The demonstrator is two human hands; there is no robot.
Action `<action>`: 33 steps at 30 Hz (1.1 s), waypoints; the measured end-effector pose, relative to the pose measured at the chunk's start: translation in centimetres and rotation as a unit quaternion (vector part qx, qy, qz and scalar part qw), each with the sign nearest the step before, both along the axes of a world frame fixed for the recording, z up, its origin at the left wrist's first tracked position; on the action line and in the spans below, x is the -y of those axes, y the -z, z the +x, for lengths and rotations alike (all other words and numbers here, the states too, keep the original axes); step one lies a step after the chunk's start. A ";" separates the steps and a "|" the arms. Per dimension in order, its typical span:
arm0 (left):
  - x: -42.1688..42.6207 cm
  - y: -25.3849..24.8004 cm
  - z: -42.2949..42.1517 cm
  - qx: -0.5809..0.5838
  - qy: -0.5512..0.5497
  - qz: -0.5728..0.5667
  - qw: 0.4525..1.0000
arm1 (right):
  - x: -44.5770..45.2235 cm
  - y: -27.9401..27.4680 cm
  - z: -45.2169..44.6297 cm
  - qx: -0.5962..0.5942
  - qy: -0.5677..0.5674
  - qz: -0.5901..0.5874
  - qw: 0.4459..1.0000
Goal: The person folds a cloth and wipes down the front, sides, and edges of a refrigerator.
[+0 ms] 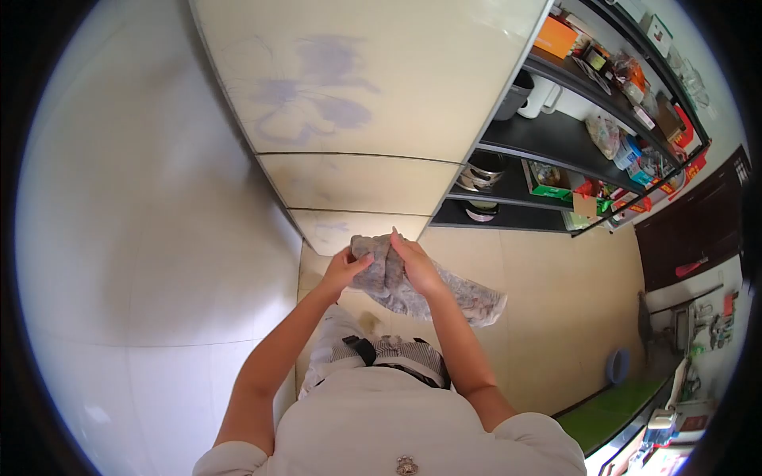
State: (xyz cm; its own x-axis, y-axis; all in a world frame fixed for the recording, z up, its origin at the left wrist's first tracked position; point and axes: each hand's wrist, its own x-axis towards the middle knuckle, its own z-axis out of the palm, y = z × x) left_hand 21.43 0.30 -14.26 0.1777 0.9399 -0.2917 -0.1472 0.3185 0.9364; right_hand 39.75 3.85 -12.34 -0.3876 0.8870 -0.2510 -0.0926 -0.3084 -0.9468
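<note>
A grey patterned cloth (468,297) is bunched between my two hands in front of my waist. My left hand (346,268) grips its left edge, thumb lying across the top of the folds. On the other side, my right hand (413,262) holds the bunched part with the thumb up and the fingers mostly hidden behind the fabric. The loose end of the cloth trails to the right beneath my right forearm. Just beyond both hands stands a cream refrigerator-like cabinet (357,184) with faded purple flower prints.
A black shelf rack (548,139) holding pots, boxes and bags stands to the right of the cabinet. White tiled wall (159,238) runs along the left. Farther right are a dark door (690,230), a blue basin (617,366) and a green surface (611,412).
</note>
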 end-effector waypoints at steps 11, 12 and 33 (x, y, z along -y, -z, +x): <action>-3.0 -2.1 -4.1 -0.053 -0.162 0.097 0.981 | 2.8 -4.4 10.7 0.126 0.087 -0.031 0.988; -3.1 -2.3 -4.6 -0.053 -0.181 0.114 0.975 | 3.2 -4.0 11.1 0.120 0.117 -0.026 0.986; 1.4 -6.8 -5.5 0.001 -0.179 0.123 0.976 | 1.2 -2.2 9.6 0.380 0.314 0.449 0.745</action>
